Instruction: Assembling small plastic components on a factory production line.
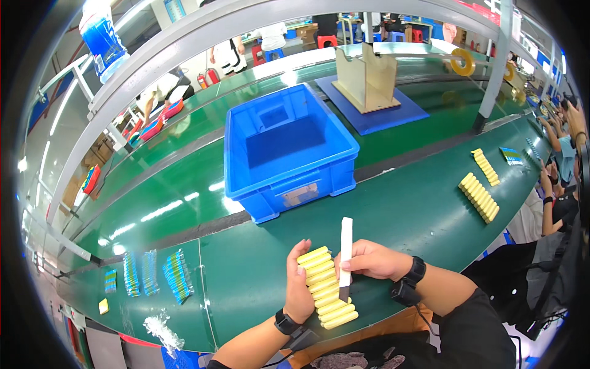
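A row of pale yellow round-ended sticks point(321, 277) lies on the green work surface in front of me. My left hand point(299, 289) rests along the left side of this row, fingers stretched and palm toward the sticks. Between the thumb and fingers of my right hand point(372, 261) is a flat white strip with a dark grey lower end point(346, 243). It stands nearly upright over the row, its dark end down at the lower sticks. Whether that end touches them I cannot tell.
Beyond my hands sits a blue plastic bin point(289, 175). More yellow sticks point(479, 197) lie at the right. Blue-and-green wrapped packs point(177, 275) and crumpled clear film point(163, 331) are at the left. A wooden stand point(367, 80) rises behind; co-workers point(556, 141) line the right.
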Available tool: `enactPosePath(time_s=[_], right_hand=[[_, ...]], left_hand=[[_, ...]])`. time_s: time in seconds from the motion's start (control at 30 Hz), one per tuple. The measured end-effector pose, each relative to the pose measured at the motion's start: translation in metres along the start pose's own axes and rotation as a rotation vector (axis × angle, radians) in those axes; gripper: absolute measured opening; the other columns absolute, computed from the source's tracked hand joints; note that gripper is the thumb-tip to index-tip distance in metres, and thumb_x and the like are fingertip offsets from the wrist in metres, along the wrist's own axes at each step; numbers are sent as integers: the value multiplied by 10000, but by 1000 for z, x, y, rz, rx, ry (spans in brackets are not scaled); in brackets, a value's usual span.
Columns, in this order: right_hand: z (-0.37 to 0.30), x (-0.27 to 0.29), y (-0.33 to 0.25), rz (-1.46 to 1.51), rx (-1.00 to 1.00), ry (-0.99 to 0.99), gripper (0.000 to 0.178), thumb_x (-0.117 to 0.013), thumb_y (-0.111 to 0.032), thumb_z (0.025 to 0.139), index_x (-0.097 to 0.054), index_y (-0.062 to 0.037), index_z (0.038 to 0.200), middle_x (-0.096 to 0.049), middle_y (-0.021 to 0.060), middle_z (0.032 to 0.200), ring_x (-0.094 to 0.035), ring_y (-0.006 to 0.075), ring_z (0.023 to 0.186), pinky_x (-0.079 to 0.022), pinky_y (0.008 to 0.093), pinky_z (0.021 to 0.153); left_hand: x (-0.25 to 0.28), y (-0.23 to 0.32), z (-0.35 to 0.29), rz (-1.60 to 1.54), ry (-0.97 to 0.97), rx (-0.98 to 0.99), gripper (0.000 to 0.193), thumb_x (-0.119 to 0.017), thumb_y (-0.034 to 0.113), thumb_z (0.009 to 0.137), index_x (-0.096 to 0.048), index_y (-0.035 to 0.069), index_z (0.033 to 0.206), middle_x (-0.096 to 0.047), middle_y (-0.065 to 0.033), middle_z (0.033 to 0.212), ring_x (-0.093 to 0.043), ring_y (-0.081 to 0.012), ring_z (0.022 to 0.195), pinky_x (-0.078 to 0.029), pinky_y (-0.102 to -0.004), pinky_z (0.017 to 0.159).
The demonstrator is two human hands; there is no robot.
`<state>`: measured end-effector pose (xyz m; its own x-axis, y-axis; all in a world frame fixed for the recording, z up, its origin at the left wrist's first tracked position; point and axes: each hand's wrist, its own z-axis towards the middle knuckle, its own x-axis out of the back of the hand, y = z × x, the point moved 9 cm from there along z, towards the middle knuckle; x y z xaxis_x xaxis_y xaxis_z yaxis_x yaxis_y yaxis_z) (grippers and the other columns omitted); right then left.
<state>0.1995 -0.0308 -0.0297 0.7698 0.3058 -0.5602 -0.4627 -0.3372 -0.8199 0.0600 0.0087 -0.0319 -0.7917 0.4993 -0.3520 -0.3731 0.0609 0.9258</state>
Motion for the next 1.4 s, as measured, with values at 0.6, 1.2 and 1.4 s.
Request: enactPosePath(time_s=[0.6,1.2,1.4], right_hand=[[-38,1,5,-133,-146,32,262,-639,-226,1040,-737,12,1088,-754,79,1042,-706,174,935,-557,334,875],[-247,89,20,-202,463,843,221,-615,-169,1069,-751,-7,1135,-719,32,910,-643,89,773,-533,263,697],[-245,85,4,-163,497,843,242,-601,-158,1072,-734,17,1172,-674,32,803,-626,99,706,-525,268,660]], left_hand=[[-2,-1,-4,5,-96,11,756,-318,564,1113,-192,39,1641,-276,-202,1668,-331,-293,1514,-322,-457,1226],[-62,47,-64,1281,-570,-304,830,-848,377,734,-536,47,1429,-572,-224,1416,-500,-468,1334,-372,-587,1122],[-97,15,-17,1260,-584,-336,854,-859,321,713,-506,48,1441,-561,-203,1405,-500,-422,1332,-377,-557,1106]])
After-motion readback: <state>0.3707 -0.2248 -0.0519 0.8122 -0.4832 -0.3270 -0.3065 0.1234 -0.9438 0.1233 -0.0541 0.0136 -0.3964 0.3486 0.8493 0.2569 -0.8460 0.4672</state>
